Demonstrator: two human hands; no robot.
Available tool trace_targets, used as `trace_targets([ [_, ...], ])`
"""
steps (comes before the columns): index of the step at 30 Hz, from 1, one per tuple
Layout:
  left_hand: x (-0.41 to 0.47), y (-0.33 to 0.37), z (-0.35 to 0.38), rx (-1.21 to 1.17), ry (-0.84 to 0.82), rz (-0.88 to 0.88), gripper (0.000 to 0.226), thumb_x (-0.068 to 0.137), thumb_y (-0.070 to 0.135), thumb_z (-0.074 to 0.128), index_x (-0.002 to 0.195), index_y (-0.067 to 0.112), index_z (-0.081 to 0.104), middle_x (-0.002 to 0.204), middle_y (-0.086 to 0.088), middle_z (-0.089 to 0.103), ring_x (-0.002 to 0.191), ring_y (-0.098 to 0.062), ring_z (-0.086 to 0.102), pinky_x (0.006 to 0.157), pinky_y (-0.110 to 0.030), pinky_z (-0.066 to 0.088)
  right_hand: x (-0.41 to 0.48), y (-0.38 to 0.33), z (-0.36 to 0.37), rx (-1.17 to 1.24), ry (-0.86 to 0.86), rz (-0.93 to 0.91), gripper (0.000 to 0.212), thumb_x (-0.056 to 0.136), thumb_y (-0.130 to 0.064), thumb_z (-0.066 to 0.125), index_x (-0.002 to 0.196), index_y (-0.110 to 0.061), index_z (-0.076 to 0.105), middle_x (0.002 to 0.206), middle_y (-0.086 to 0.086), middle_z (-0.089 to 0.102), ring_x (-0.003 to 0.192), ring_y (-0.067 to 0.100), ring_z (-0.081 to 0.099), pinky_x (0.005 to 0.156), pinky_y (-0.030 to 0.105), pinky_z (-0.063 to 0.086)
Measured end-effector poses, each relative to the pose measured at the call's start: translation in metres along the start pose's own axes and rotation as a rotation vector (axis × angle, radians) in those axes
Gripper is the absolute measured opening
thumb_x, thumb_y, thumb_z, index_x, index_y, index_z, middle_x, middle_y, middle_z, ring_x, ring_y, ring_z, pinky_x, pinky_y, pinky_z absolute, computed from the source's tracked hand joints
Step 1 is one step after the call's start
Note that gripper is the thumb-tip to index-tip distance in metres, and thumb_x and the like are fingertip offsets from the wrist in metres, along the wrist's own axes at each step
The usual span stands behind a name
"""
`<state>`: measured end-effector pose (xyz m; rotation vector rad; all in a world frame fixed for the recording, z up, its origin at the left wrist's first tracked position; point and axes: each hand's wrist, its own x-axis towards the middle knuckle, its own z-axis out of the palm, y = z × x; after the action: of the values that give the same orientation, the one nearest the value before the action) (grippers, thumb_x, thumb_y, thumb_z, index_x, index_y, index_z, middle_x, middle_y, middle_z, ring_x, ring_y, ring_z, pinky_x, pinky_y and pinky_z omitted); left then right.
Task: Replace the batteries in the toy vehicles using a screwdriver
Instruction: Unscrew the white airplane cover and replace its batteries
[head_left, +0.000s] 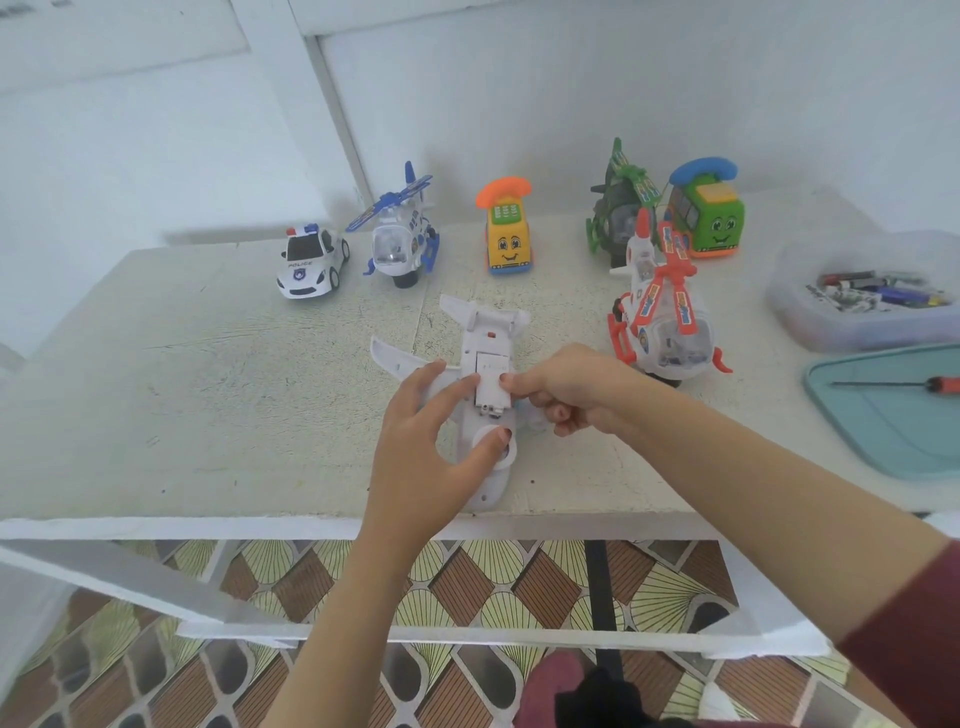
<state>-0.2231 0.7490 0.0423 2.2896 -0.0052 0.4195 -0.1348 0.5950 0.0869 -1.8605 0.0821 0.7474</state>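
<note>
Tabletop (208, 364): clear tub (862, 332) holds what look like batteries (878, 291); teal tray (883, 441), screwdriver (904, 384).

White walls (156, 130), patterned tile floor (493, 587).

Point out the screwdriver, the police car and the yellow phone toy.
screwdriver (944, 385), head view, on its orange handle.
police car (306, 267), head view, on its hood.
yellow phone toy (509, 244), head view, on its smiling face.
</note>
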Motion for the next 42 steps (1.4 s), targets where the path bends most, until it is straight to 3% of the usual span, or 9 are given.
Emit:
trace_targets([
  [7, 0.0, -0.002, 0.003, -0.008, 0.011, 0.01, 0.061, 0.07, 0.061, 0.057, 0.125, 0.036, 0.062, 0.139, 0.017, 0.038, 0.132, -0.003, 0.032, 0.104, -0.028, 0.031, 0.001, 0.0, -0.004, -0.003, -0.029, 0.011, 0.017, 0.089, -0.023, 0.068, 0.08, -0.01, 0.062, 0.047, -0.005, 0.039, 0.04, 0.01, 0.031, 0.049, 0.024, 0.04],
  [10, 0.0, -0.003, 0.004, -0.007, 0.015, 0.004, 0.06, 0.071, 0.063, 0.055, 0.124, 0.036, 0.062, 0.138, 0.017, 0.038, 0.132, -0.004, 0.032, 0.102, -0.02, 0.026, 0.0, 0.0, -0.002, -0.075, 0.001, -0.058, 0.022, 0.089, -0.022, 0.067, 0.075, -0.008, 0.058, 0.052, -0.001, 0.042, 0.042, 0.012, 0.035, 0.048, 0.024, 0.041],
  [14, -0.001, -0.005, 0.005, -0.032, 0.033, -0.002, 0.056, 0.072, 0.062, 0.055, 0.122, 0.038, 0.062, 0.135, 0.016, 0.038, 0.131, -0.006, 0.034, 0.1, -0.013, 0.023, 0.001, -0.002, -0.001, -0.102, 0.022, -0.103, 0.018, 0.088, -0.02, 0.069, 0.088, -0.004, 0.062, 0.054, 0.002, 0.044, 0.044, 0.014, 0.038, 0.047, 0.022, 0.043],
  [21, -0.001, -0.006, 0.006, -0.008, 0.059, 0.029, 0.059, 0.074, 0.059, 0.056, 0.126, 0.034, 0.06, 0.137, 0.015, 0.039, 0.131, -0.008, 0.037, 0.101, -0.017, 0.026, 0.005, -0.005, -0.006, -0.051, -0.045, 0.011, 0.02, 0.086, -0.025, 0.071, 0.075, -0.012, 0.06, 0.049, -0.005, 0.04, 0.034, 0.007, 0.03, 0.054, 0.026, 0.044],
  [26, -0.002, -0.006, 0.008, -0.035, 0.06, 0.02, 0.057, 0.073, 0.059, 0.057, 0.124, 0.034, 0.062, 0.137, 0.015, 0.038, 0.132, -0.009, 0.035, 0.105, -0.026, 0.029, 0.005, -0.008, -0.011, -0.066, -0.126, 0.058, 0.014, 0.091, -0.026, 0.065, 0.089, -0.013, 0.061, 0.042, -0.007, 0.032, 0.036, 0.008, 0.022, 0.051, 0.022, 0.025],
  [30, -0.002, -0.005, 0.009, -0.087, 0.074, 0.014, 0.05, 0.073, 0.058, 0.058, 0.121, 0.041, 0.057, 0.137, 0.012, 0.039, 0.133, -0.009, 0.035, 0.107, -0.029, 0.03, 0.005, -0.009, -0.01, -0.065, -0.133, 0.069, 0.019, 0.091, -0.028, 0.065, 0.08, -0.013, 0.06, 0.042, -0.007, 0.03, 0.036, 0.008, 0.02, 0.052, 0.024, 0.019],
  [33, -0.002, -0.005, 0.009, -0.085, 0.072, 0.01, 0.049, 0.074, 0.058, 0.058, 0.12, 0.043, 0.055, 0.138, 0.01, 0.039, 0.133, -0.009, 0.034, 0.107, -0.028, 0.03, 0.004, -0.01, -0.008, -0.071, -0.114, 0.068, 0.029, 0.09, -0.028, 0.066, 0.067, -0.014, 0.056, 0.043, -0.006, 0.031, 0.038, 0.009, 0.02, 0.051, 0.024, 0.019],
  [38, -0.002, -0.004, 0.008, -0.023, 0.06, 0.003, 0.059, 0.074, 0.06, 0.054, 0.126, 0.033, 0.059, 0.135, 0.014, 0.036, 0.132, -0.009, 0.033, 0.1, -0.011, 0.022, 0.005, -0.005, -0.003, -0.047, -0.018, 0.03, 0.032, 0.087, -0.026, 0.07, 0.061, -0.013, 0.055, 0.038, -0.007, 0.035, 0.041, 0.011, 0.022, 0.048, 0.024, 0.02],
  [42, -0.002, -0.003, 0.008, 0.033, 0.039, 0.004, 0.069, 0.074, 0.063, 0.05, 0.131, 0.025, 0.059, 0.137, 0.014, 0.034, 0.132, -0.008, 0.03, 0.104, -0.021, 0.024, 0.006, 0.001, 0.006, -0.029, 0.079, -0.03, 0.03, 0.086, -0.023, 0.07, 0.064, -0.011, 0.054, 0.043, -0.003, 0.038, 0.041, 0.012, 0.024, 0.043, 0.021, 0.021],
])
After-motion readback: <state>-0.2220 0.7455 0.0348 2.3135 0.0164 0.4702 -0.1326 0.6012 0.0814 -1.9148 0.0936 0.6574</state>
